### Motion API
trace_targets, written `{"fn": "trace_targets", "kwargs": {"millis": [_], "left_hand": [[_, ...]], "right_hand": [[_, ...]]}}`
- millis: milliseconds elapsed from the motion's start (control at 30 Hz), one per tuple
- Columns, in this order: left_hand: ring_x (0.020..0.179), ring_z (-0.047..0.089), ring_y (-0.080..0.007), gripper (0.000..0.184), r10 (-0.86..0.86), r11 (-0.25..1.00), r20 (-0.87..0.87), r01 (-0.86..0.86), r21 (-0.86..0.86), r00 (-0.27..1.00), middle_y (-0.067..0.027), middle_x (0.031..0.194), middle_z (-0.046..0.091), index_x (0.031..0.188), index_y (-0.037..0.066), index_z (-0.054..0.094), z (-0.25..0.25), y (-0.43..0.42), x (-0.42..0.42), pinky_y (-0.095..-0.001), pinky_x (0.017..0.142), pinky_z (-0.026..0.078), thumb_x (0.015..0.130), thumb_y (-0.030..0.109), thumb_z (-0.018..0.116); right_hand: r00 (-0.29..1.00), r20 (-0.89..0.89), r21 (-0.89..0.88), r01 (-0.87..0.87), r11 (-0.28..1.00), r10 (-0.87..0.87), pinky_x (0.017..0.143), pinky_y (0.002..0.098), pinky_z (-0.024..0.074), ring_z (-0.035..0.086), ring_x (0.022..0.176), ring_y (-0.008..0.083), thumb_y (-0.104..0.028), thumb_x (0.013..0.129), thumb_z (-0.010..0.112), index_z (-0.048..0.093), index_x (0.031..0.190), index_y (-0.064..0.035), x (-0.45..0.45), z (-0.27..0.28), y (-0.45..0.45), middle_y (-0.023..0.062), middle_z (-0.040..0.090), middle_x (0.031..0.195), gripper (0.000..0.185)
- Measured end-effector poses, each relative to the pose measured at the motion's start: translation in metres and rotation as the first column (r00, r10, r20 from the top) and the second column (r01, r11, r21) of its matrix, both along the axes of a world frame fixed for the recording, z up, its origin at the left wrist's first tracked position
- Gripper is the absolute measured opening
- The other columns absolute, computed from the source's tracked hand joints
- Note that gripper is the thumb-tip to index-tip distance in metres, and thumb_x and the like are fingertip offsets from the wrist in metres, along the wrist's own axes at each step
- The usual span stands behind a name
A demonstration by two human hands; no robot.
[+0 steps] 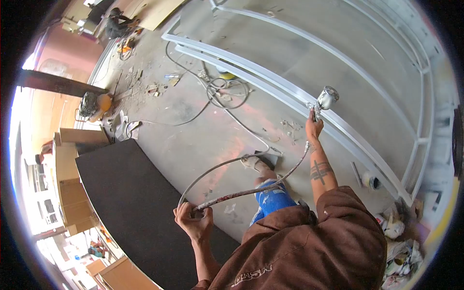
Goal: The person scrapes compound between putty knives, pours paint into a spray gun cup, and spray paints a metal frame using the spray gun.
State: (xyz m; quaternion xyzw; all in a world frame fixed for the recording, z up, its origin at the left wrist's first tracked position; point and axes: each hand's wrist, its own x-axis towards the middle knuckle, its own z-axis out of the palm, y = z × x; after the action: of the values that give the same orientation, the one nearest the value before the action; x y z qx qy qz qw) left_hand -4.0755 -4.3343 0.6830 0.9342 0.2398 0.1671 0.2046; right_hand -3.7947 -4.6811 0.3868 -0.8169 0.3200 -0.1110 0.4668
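My right hand (pixel 314 127) is closed round the handle of a spray gun (pixel 316 107) with a silvery cup (pixel 328 96) on it. The gun is over the near rails of a white metal frame (pixel 270 75). My left hand (pixel 194 221) grips a hose (pixel 237 195), which arcs across in front of my body and up towards the gun. Another stretch of hose rises from my left hand and runs over the floor to a loose coil.
A large black panel (pixel 140 208) lies at the lower left. A person (pixel 118 24) crouches at the top left near a wooden board (pixel 154 12). Debris (pixel 153 90) is scattered on the floor. A can (pixel 371 181) and plastic bags (pixel 394 227) are at the right.
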Motion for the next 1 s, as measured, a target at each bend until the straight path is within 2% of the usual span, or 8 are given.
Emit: {"fn": "trace_targets", "kwargs": {"millis": [133,333,367,500,667,733,867,1000], "left_hand": [[0.055,0.035,-0.0193,0.027,0.047,0.999,0.031,-0.047,0.011,0.998,-0.0032,0.056,0.041,0.057,0.008,0.041,-0.005,0.053,0.033,-0.0326,0.062,0.030,0.051,0.011,0.067],[0.055,0.034,-0.0187,0.027,0.041,0.999,-0.007,-0.041,-0.019,0.999,-0.0033,0.055,0.039,0.056,0.008,0.040,-0.015,0.154,0.102,-0.0314,0.060,0.028,0.051,0.012,0.067],[0.054,0.033,-0.0187,0.028,0.026,0.999,-0.019,-0.026,-0.028,0.999,-0.0032,0.055,0.038,0.056,0.008,0.039,-0.013,0.172,0.109,-0.0311,0.060,0.028,0.051,0.012,0.066],[0.054,0.032,-0.0185,0.030,0.013,1.000,0.009,-0.013,-0.029,1.000,-0.0028,0.053,0.035,0.056,0.007,0.037,-0.010,0.239,0.136,-0.0318,0.059,0.027,0.053,0.013,0.066],[0.054,0.031,-0.0180,0.032,0.047,0.999,0.033,-0.047,-0.009,0.998,-0.0023,0.054,0.035,0.056,0.008,0.037,-0.013,0.306,0.170,-0.0315,0.059,0.027,0.054,0.017,0.068],[0.054,0.031,-0.0183,0.033,0.070,0.998,0.005,-0.070,-0.005,0.998,-0.0025,0.055,0.036,0.057,0.008,0.037,-0.017,0.335,0.183,-0.0315,0.059,0.027,0.054,0.017,0.068],[0.054,0.031,-0.0188,0.033,0.099,0.995,0.044,-0.097,-0.037,0.994,-0.0032,0.055,0.036,0.057,0.007,0.038,-0.042,0.404,0.215,-0.0317,0.059,0.027,0.054,0.018,0.068],[0.052,0.034,-0.0201,0.028,0.047,0.998,0.073,-0.043,-0.051,0.996,-0.0051,0.054,0.037,0.057,0.005,0.040,-0.068,0.483,0.253,-0.0326,0.057,0.028,0.055,0.015,0.066]], "right_hand": [[0.997,-0.076,0.016,0.005,1.000,-0.004,0.066,0.0471,0.0457,0.060,0.069,0.0359,-0.053,0.090,0.057,0.066,0.086,0.0082,0.047,0.008,0.064,0.0234,0.063,0.073,0.062],[0.999,0.036,0.044,-0.023,0.999,0.021,0.072,0.0473,0.0471,0.062,0.076,0.0386,-0.052,0.090,0.059,0.067,0.090,0.0084,0.126,-0.011,0.160,0.0264,0.065,0.080,0.061],[0.999,-0.039,0.006,0.027,1.000,-0.027,0.072,0.0460,0.0477,0.064,0.077,0.0375,-0.050,0.089,0.060,0.068,0.091,0.0077,0.138,-0.014,0.177,0.0250,0.066,0.079,0.059],[0.998,0.041,0.138,-0.046,0.989,0.041,0.067,0.0436,0.0484,0.066,0.073,0.0336,-0.046,0.090,0.061,0.070,0.091,0.0059,0.182,-0.002,0.244,0.0223,0.067,0.075,0.053],[1.000,0.005,0.047,-0.024,0.999,0.024,0.069,0.0450,0.0476,0.065,0.073,0.0342,-0.048,0.089,0.059,0.070,0.090,0.0045,0.240,0.003,0.328,0.0202,0.068,0.075,0.053],[0.998,0.044,0.152,-0.060,0.987,0.054,0.071,0.0459,0.0479,0.065,0.074,0.0363,-0.048,0.089,0.059,0.069,0.090,0.0049,0.260,0.006,0.362,0.0214,0.068,0.077,0.054],[0.997,-0.067,0.044,-0.021,0.999,0.024,0.073,0.0445,0.0485,0.065,0.079,0.0357,-0.048,0.090,0.058,0.069,0.093,0.0053,0.310,-0.016,0.430,0.0227,0.068,0.082,0.054],[0.999,-0.004,0.132,-0.045,0.990,0.045,0.075,0.0429,0.0483,0.065,0.080,0.0344,-0.049,0.089,0.059,0.068,0.092,0.0065,0.352,-0.025,0.509,0.0211,0.068,0.082,0.056]]}}
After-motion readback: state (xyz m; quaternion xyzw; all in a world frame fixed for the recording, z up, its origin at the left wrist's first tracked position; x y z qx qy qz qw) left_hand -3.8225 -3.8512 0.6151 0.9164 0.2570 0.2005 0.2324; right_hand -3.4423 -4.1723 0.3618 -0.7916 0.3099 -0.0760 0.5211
